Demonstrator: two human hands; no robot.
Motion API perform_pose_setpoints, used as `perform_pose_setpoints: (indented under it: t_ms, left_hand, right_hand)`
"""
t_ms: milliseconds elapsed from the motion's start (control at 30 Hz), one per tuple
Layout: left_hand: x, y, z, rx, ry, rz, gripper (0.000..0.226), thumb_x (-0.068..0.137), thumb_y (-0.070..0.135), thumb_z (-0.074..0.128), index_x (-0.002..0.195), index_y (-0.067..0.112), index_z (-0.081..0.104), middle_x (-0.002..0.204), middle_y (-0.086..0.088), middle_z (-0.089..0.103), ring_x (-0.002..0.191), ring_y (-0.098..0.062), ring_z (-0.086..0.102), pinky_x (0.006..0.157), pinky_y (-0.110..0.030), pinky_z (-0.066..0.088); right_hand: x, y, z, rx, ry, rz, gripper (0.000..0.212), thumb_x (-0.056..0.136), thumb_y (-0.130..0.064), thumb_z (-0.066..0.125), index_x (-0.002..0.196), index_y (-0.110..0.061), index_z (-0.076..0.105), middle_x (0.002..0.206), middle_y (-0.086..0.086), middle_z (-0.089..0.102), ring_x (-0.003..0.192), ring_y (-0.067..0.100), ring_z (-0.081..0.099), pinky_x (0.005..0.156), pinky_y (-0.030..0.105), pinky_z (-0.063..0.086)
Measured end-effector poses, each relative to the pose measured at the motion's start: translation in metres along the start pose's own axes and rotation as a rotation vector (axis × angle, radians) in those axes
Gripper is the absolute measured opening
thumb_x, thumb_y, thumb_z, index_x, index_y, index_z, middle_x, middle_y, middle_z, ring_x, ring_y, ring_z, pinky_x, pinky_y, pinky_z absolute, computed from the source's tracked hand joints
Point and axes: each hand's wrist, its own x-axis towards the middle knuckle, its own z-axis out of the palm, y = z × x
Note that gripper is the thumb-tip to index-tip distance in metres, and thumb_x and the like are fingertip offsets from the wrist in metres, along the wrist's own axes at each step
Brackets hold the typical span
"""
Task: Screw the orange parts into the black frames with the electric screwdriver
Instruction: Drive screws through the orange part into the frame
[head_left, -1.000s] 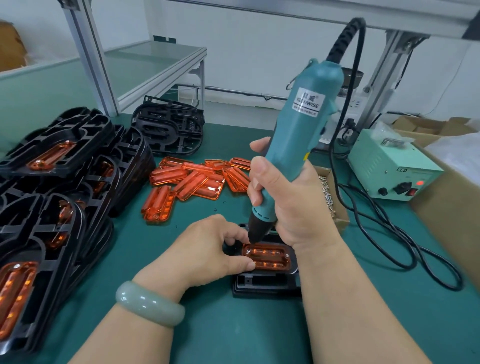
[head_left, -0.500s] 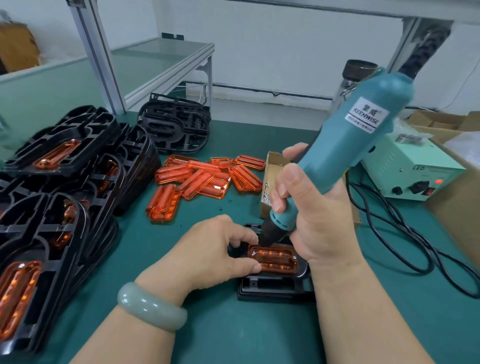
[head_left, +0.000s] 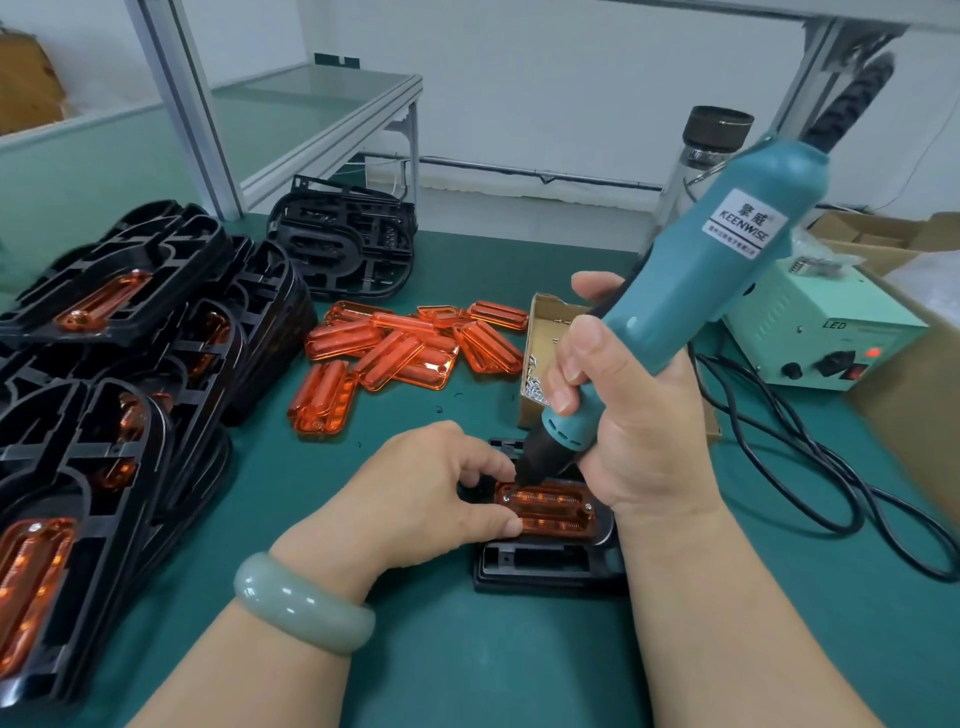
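The right hand (head_left: 639, 415) grips the teal screwdriver (head_left: 691, 291) low on its barrel, fingers wrapped round it and thumb on the near side. The tool leans up and to the right, and its black tip comes down at the far left corner of the part (head_left: 550, 512). This orange part sits in the frame (head_left: 545, 566), which lies flat on the green mat (head_left: 467, 649) near the middle of the bench, just in front of the person. A screw (head_left: 588, 506) shows at the part's right end.

The left hand (head_left: 426, 493) holds the left end of the part: the thumb presses its near left edge and the curled fingers close over the far side, right beside the tool tip. The two hands are close together over the frame but do not touch. A pale green bangle (head_left: 301, 608) sits on the left wrist.

Far of the frame, loose parts (head_left: 405, 348) lie in a heap. Just to their right stands an open screw box (head_left: 535, 353), partly hidden by the right hand. On the left, stacked frames (head_left: 130, 364) already carry orange pieces. Bare frames (head_left: 348, 249) lie at the far edge of the mat. On the right stands a pale green power unit (head_left: 821, 338) with a red light, and black cables (head_left: 831, 467) loop across the mat near it.
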Motion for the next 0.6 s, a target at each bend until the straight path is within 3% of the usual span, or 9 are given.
perform_pose_setpoints:
  t_ms: [367, 600]
  left_hand:
    - [0.0014, 0.0013, -0.0003, 0.010, -0.009, -0.008, 0.042, 0.065, 0.052, 0.077, 0.106, 0.044, 0.067, 0.082, 0.017, 0.049, 0.078, 0.001, 0.050, 0.076, -0.024, 0.044]
    - [0.0012, 0.0010, 0.0003, 0.022, -0.001, -0.004, 0.042, 0.065, 0.053, 0.077, 0.105, 0.045, 0.066, 0.081, 0.016, 0.050, 0.077, -0.001, 0.050, 0.074, -0.023, 0.043]
  right_hand:
    - [0.0015, 0.0023, 0.0010, 0.046, 0.048, 0.024, 0.010, 0.081, -0.007, 0.056, 0.088, -0.015, 0.055, 0.053, -0.004, 0.047, 0.043, 0.012, 0.042, 0.048, 0.022, 0.039]
    - [0.0005, 0.0023, -0.0010, 0.057, 0.054, 0.014, 0.018, 0.083, -0.009, 0.057, 0.099, -0.017, 0.060, 0.057, -0.004, 0.047, 0.045, 0.012, 0.043, 0.049, 0.023, 0.038]
